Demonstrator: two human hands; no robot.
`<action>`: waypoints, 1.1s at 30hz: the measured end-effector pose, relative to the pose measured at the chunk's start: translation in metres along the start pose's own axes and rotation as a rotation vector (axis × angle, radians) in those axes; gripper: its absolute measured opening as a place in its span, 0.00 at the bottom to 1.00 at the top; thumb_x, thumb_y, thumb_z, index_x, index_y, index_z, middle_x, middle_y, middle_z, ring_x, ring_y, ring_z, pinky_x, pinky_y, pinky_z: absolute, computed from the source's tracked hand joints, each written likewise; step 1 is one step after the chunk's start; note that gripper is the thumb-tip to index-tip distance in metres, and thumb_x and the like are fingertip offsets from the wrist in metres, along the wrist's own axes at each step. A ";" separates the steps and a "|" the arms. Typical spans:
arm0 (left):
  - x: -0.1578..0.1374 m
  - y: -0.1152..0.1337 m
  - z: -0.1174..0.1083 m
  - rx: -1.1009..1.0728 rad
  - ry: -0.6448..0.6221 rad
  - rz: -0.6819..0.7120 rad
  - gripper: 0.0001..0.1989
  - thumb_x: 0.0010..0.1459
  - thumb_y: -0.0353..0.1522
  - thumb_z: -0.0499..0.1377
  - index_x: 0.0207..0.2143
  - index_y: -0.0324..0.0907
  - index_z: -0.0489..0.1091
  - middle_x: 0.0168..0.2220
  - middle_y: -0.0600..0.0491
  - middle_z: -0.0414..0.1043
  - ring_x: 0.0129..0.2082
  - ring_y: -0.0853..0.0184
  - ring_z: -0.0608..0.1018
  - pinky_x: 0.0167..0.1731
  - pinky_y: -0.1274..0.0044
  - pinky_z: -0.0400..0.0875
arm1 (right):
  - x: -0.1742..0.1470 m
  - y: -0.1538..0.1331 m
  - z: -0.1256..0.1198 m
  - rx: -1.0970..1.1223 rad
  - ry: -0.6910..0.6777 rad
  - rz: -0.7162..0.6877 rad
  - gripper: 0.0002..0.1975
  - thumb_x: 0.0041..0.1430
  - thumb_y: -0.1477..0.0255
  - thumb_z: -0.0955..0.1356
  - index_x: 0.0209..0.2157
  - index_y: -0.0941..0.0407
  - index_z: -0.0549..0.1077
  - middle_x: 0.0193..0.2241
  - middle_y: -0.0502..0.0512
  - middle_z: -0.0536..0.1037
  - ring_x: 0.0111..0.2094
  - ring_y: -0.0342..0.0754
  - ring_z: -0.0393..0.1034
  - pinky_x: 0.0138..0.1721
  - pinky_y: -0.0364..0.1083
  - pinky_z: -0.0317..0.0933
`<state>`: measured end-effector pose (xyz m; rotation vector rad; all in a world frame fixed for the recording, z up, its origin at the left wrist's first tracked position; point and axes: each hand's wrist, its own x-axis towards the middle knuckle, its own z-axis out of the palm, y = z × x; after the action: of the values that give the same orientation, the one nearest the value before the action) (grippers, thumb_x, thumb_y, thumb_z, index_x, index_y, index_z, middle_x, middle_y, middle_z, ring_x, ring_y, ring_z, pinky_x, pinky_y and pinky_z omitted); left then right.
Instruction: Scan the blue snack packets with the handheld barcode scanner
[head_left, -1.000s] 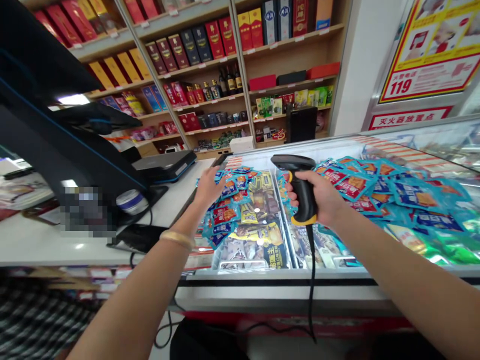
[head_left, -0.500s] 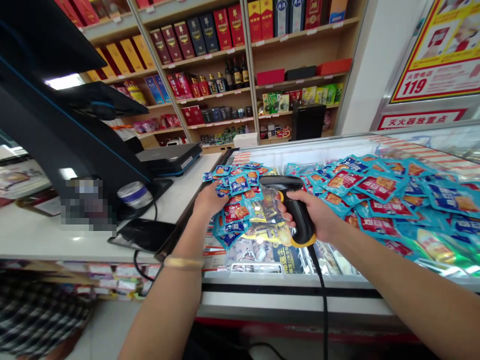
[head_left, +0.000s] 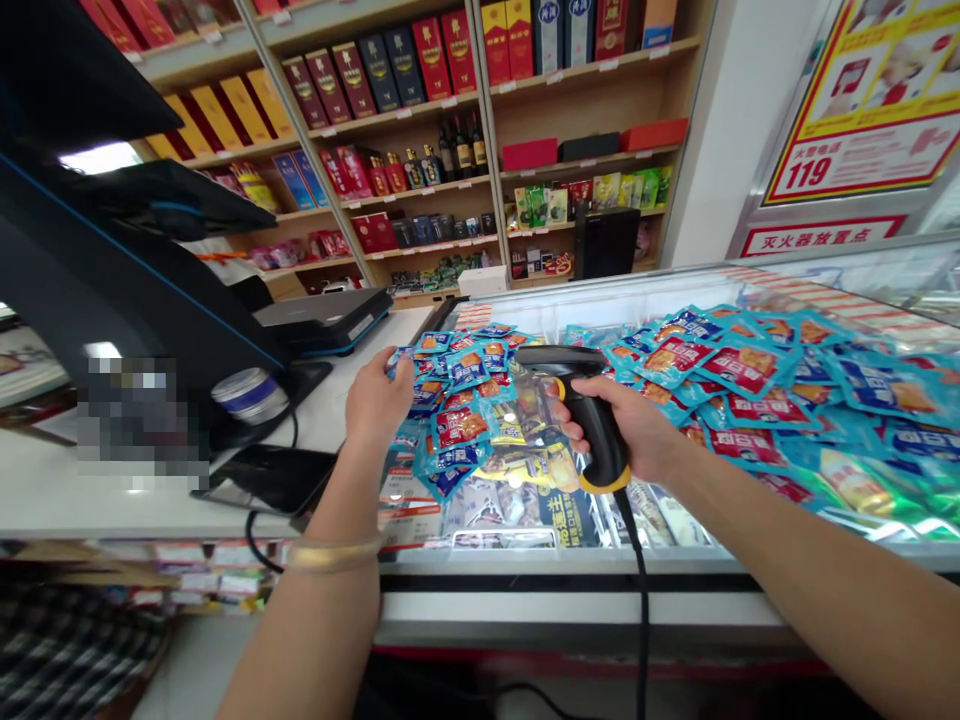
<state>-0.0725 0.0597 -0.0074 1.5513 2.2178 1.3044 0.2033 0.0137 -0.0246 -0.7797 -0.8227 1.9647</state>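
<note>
My right hand (head_left: 626, 425) is wrapped around the handle of a black and yellow barcode scanner (head_left: 600, 430), its head pointing left over the glass top. A black cable hangs from the handle. At the left edge of a smaller pile of blue snack packets (head_left: 461, 425), my left hand (head_left: 379, 400) has its fingers closed around a packet (head_left: 397, 358), mostly hidden by the fingers. To the right of the scanner, a larger heap of similar snack packets (head_left: 750, 370), with red and blue labels, is spread over the glass.
The glass-topped freezer (head_left: 517, 535) shows packaged goods beneath. On the left counter are a flat scale (head_left: 322, 318), a round tin (head_left: 251, 395) and a dark monitor stand (head_left: 150, 270). Shelves of boxed bottles (head_left: 405, 65) stand behind. Checked fabric (head_left: 67, 640) shows at lower left.
My left hand has moved left, to the outer edge of the smaller pile, with a packet between its fingers. The scanner stays almost in place; the view has shifted slightly.
</note>
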 end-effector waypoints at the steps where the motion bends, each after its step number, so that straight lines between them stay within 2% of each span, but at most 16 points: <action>1: -0.001 0.002 0.003 -0.187 -0.034 -0.044 0.20 0.60 0.42 0.50 0.47 0.42 0.72 0.46 0.44 0.78 0.48 0.52 0.79 0.44 0.65 0.75 | 0.000 0.000 0.001 -0.004 0.002 -0.003 0.06 0.53 0.70 0.66 0.31 0.58 0.70 0.23 0.50 0.68 0.20 0.40 0.59 0.18 0.38 0.57; 4: -0.008 0.011 0.013 -0.703 -0.251 -0.235 0.21 0.64 0.40 0.42 0.45 0.38 0.70 0.41 0.43 0.79 0.40 0.57 0.82 0.38 0.67 0.78 | -0.002 0.000 0.002 -0.015 0.008 -0.014 0.06 0.54 0.69 0.66 0.30 0.58 0.70 0.23 0.50 0.68 0.20 0.40 0.59 0.18 0.38 0.58; 6: -0.014 0.017 0.018 -0.882 -0.374 -0.309 0.20 0.64 0.39 0.43 0.45 0.37 0.69 0.39 0.44 0.80 0.37 0.59 0.83 0.38 0.67 0.78 | -0.002 0.001 0.001 -0.015 0.000 -0.016 0.07 0.54 0.69 0.65 0.30 0.59 0.71 0.23 0.51 0.68 0.20 0.40 0.59 0.18 0.38 0.58; 8: -0.021 0.020 0.022 -0.958 -0.456 -0.322 0.18 0.64 0.39 0.46 0.45 0.37 0.69 0.39 0.44 0.80 0.37 0.59 0.83 0.39 0.66 0.79 | -0.002 0.001 0.001 -0.013 -0.018 -0.015 0.07 0.54 0.69 0.66 0.31 0.59 0.71 0.23 0.51 0.69 0.20 0.40 0.59 0.18 0.38 0.58; 14: -0.035 0.023 0.029 -0.967 -0.614 -0.279 0.18 0.65 0.38 0.47 0.45 0.36 0.70 0.39 0.43 0.80 0.39 0.58 0.83 0.47 0.59 0.77 | -0.002 0.003 0.001 -0.014 -0.032 -0.018 0.07 0.53 0.69 0.66 0.29 0.59 0.71 0.23 0.52 0.69 0.20 0.40 0.60 0.18 0.38 0.58; 17: -0.038 0.023 0.035 -0.979 -0.653 -0.263 0.16 0.64 0.36 0.49 0.42 0.35 0.70 0.37 0.43 0.80 0.40 0.56 0.83 0.49 0.56 0.75 | -0.002 0.003 0.001 -0.014 -0.039 -0.012 0.08 0.53 0.68 0.66 0.27 0.59 0.71 0.22 0.52 0.69 0.19 0.40 0.59 0.18 0.38 0.58; 21: -0.040 0.022 0.041 -1.001 -0.708 -0.231 0.13 0.62 0.35 0.51 0.42 0.36 0.70 0.38 0.44 0.80 0.44 0.55 0.82 0.52 0.52 0.72 | -0.002 0.004 0.001 -0.012 -0.056 -0.020 0.09 0.50 0.66 0.68 0.25 0.59 0.71 0.21 0.51 0.69 0.19 0.39 0.58 0.18 0.38 0.58; 29: -0.044 0.022 0.046 -0.979 -0.774 -0.228 0.13 0.62 0.35 0.51 0.39 0.36 0.71 0.34 0.44 0.81 0.44 0.55 0.82 0.52 0.53 0.71 | 0.000 0.005 -0.002 -0.007 -0.088 -0.044 0.09 0.50 0.67 0.69 0.27 0.59 0.70 0.22 0.50 0.69 0.19 0.38 0.59 0.18 0.38 0.58; 33: -0.043 0.019 0.047 -0.956 -0.776 -0.207 0.15 0.62 0.36 0.51 0.40 0.35 0.72 0.36 0.42 0.80 0.44 0.55 0.82 0.52 0.54 0.72 | 0.001 0.006 0.000 0.018 -0.063 -0.038 0.08 0.51 0.67 0.68 0.28 0.59 0.70 0.21 0.50 0.69 0.19 0.39 0.60 0.18 0.38 0.58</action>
<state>-0.0140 0.0530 -0.0380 1.0985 0.9956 1.1319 0.2000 0.0124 -0.0296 -0.6902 -0.8503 1.9691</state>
